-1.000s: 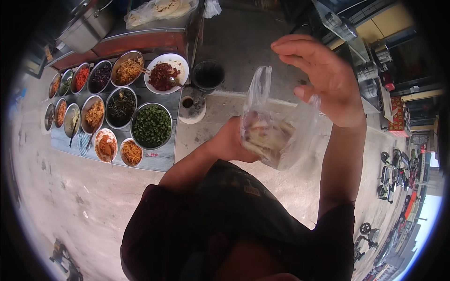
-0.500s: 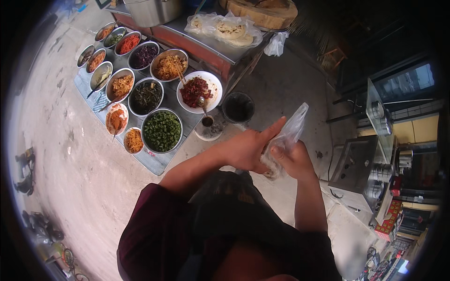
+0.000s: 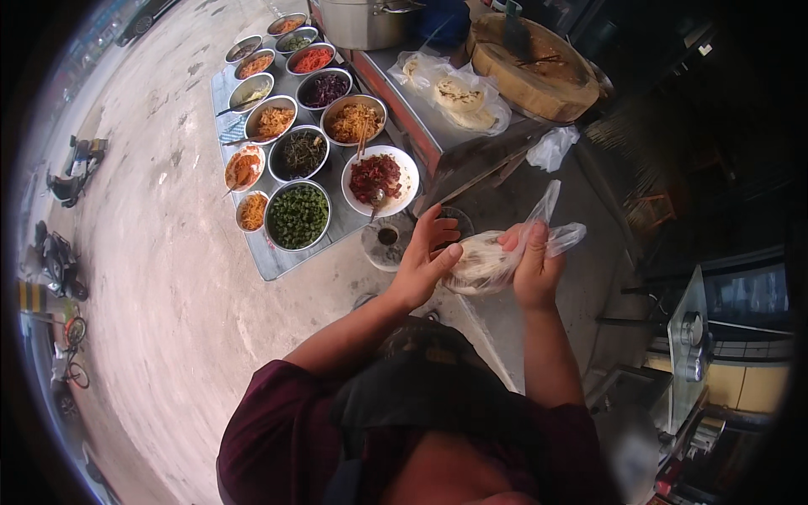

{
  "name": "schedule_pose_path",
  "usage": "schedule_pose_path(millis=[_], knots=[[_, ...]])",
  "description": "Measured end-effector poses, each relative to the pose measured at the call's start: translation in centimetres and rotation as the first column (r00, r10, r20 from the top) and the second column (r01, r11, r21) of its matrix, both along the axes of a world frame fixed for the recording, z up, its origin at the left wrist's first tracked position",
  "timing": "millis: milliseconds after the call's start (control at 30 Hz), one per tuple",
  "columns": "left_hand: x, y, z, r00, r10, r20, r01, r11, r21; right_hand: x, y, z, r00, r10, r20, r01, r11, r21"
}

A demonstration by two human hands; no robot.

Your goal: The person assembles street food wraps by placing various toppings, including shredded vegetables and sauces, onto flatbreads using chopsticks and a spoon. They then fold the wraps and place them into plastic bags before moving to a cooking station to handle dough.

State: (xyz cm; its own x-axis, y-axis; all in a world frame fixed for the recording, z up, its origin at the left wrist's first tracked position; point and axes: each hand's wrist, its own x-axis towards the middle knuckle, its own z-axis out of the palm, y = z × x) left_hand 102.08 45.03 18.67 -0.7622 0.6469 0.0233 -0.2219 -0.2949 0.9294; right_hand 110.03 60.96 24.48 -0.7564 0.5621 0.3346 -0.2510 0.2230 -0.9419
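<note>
A clear plastic bag (image 3: 486, 263) hangs in front of me, with what looks like a pale, brown-flecked flatbread inside. My right hand (image 3: 536, 265) is closed round the bag's gathered top, and loose plastic sticks out above and beside the fist. At the bag's left end is my left hand (image 3: 425, 261), fingers spread and slightly curled. Its thumb tip lies at the edge of the bag; whether it presses on it I cannot tell. Beyond my left hand stands a white bowl (image 3: 407, 172) of dark red chopped food with a spoon in it.
Metal bowls of shredded and chopped vegetables, among them green pieces (image 3: 297, 216), cover a low table (image 3: 268, 263) at the left. On a counter behind are bagged flatbreads (image 3: 460, 97), a round wooden chopping block (image 3: 539, 71) and a large metal pot (image 3: 358, 23).
My left hand has let go of the bag and spread its fingers to the left. My right hand now grips the bag's top, and the bag lies more level. The view has turned.
</note>
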Motion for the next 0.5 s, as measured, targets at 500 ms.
schedule_pose_path(millis=[500], knots=[[-10.5,-2.4,1.7,0.681,0.229,-0.695,-0.298,0.954,0.022,-15.8,-0.5,-0.2,0.999,0.053,-0.012,-0.05,0.822,-0.567]])
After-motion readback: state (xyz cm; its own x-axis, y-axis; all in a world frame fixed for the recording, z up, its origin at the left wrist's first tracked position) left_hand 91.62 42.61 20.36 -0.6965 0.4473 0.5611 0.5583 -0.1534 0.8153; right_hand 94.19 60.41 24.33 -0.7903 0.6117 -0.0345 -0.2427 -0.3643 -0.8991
